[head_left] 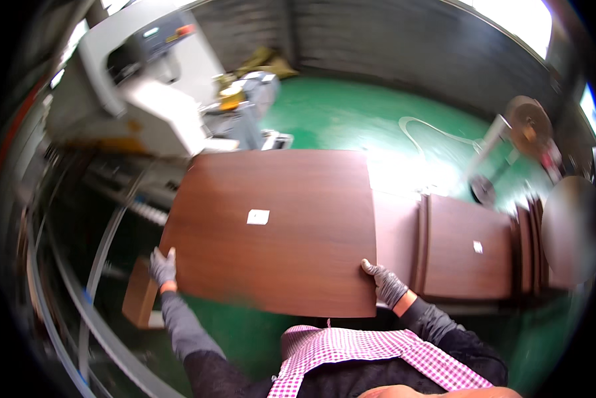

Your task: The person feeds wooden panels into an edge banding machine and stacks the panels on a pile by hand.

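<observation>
A large dark brown wood-grain panel [298, 259] is held flat in front of me, with a small white label [258, 217] on its upper face. My left hand [163, 266], in a grey glove, grips the panel's left edge near its front corner, thumb on top. On the opposite edge my right hand [385, 284], gloved too, clasps the panel with its thumb over the face. The fingers underneath are hidden by the board on both sides.
To the right lie stacked brown panels [467, 249] on a long support. A white machine [145, 86] stands at the far left, beside metal roller rails [99, 265]. A cardboard box [138, 295] sits below my left hand. A wheeled stand with a reel [529, 126] is at the far right.
</observation>
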